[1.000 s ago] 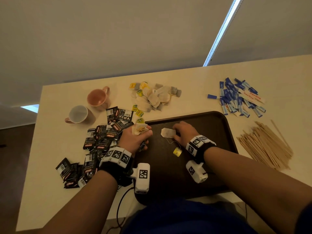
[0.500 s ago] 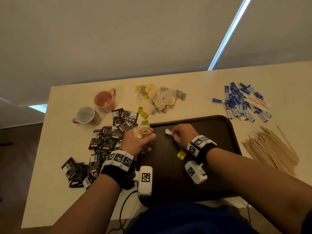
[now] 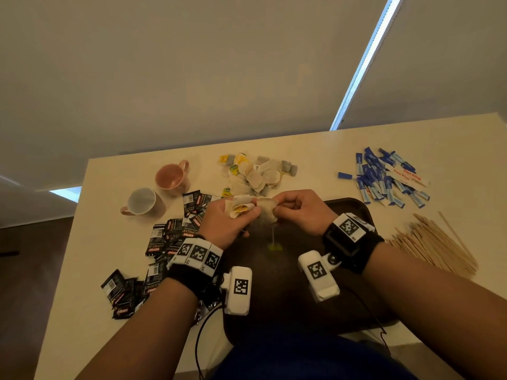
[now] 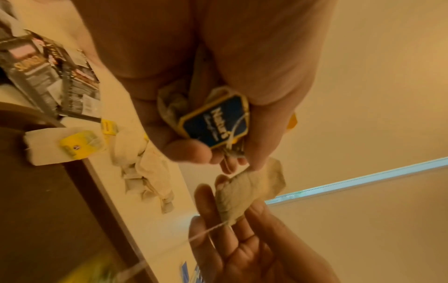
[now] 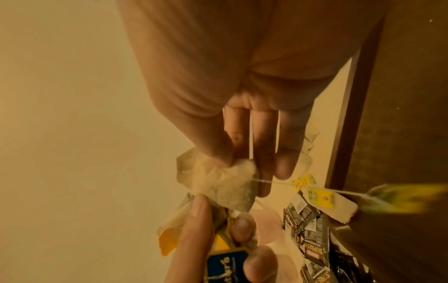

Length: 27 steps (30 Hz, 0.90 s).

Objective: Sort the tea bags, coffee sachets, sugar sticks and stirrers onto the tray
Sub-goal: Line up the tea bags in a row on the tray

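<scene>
Over the far left corner of the dark brown tray (image 3: 277, 286), my left hand (image 3: 241, 215) grips a bundle of tea bags (image 3: 239, 207), one with a blue tag (image 4: 215, 122). My right hand (image 3: 277, 207) pinches a single tea bag (image 3: 267, 213) by its top and holds it against that bundle. Its string hangs down to a yellow tag (image 3: 275, 246), blurred, just above the tray. Another tea bag with a yellow tag (image 4: 65, 147) lies on the tray's corner. The tea bag pile (image 3: 258, 174) sits beyond the hands.
Black coffee sachets (image 3: 170, 237) are strewn left of the tray. A pink mug (image 3: 172, 176) and a white mug (image 3: 142, 201) stand at the far left. Blue sugar sticks (image 3: 384, 179) lie at the far right, wooden stirrers (image 3: 433, 242) right of the tray.
My right hand has picked the tea bag up off the tray and carried it left to my left hand's bundle. Its tag now dangles. Both hands are higher.
</scene>
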Tool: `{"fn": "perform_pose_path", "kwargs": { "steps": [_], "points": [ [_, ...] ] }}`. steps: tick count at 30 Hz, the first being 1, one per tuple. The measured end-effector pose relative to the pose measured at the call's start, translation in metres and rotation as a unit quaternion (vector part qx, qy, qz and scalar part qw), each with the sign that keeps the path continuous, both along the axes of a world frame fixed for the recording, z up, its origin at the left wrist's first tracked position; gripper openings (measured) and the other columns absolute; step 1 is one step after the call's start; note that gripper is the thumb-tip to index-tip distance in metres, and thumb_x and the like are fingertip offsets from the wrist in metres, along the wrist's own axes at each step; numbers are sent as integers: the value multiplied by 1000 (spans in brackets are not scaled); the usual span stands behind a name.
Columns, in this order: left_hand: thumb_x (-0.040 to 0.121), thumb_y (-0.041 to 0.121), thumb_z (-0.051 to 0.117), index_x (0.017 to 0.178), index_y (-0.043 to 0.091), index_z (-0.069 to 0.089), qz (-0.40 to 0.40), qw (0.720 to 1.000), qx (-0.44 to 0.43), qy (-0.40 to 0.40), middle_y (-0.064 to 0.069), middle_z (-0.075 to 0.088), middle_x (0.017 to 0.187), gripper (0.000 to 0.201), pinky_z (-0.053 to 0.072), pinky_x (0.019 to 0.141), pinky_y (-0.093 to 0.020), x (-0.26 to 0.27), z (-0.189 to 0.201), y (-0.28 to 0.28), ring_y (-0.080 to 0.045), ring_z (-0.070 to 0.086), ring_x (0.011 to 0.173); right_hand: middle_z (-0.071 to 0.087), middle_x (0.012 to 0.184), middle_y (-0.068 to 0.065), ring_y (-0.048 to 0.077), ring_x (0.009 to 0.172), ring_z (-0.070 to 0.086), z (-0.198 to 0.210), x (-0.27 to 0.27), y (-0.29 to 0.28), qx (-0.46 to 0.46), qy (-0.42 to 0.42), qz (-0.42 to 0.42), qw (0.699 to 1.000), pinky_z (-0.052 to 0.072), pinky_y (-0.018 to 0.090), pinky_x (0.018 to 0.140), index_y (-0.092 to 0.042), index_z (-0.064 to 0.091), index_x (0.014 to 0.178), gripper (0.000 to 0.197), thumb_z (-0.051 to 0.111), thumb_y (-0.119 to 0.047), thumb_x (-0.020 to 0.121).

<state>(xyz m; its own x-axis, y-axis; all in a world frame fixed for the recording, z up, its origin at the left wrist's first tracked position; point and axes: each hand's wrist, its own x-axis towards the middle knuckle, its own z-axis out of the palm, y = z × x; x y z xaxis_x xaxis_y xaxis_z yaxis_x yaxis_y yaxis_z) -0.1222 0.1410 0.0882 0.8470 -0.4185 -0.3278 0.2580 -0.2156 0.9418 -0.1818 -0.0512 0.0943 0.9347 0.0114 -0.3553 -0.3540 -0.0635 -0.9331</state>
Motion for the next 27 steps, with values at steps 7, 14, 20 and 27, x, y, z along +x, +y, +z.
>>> {"fn": "perform_pose_path", "kwargs": {
  "steps": [7, 14, 20, 27],
  "points": [
    [86, 9, 74, 91, 14, 71, 7, 999, -2, -53, -7, 67, 67, 8, 52, 49, -32, 2, 8, -1, -25, 60, 58, 69, 84, 17, 9, 70, 70, 5, -2, 5, 31, 7, 13, 999, 54, 19, 66, 6, 62, 107, 16, 54, 4, 93],
    [88, 10, 72, 86, 16, 69, 18, 998, 10, -64, -8, 64, 63, 7, 49, 48, -30, 4, 11, 0, -23, 58, 53, 76, 98, 4, 15, 93, 71, -13, -14, 9, -26, 23, 123, 992, 54, 24, 81, -10, 71, 108, 18, 61, -10, 93],
    [88, 14, 73, 82, 19, 69, 32, 997, 5, -64, -5, 63, 62, 9, 49, 52, -34, 8, 13, -3, -22, 58, 54, 76, 96, -4, 23, 96, 69, -22, -20, 15, -78, 6, 149, 986, 54, 41, 92, -16, 74, 105, 18, 60, -22, 96],
    [85, 17, 76, 80, 25, 72, 58, 997, -33, -34, -9, 65, 71, 11, 49, 55, -36, 11, 13, -8, -27, 60, 60, 73, 106, 11, 20, 101, 70, -24, -19, 24, 8, 61, 151, 987, 55, 31, 92, -6, 68, 112, 22, 51, -14, 99]
  ]
}}
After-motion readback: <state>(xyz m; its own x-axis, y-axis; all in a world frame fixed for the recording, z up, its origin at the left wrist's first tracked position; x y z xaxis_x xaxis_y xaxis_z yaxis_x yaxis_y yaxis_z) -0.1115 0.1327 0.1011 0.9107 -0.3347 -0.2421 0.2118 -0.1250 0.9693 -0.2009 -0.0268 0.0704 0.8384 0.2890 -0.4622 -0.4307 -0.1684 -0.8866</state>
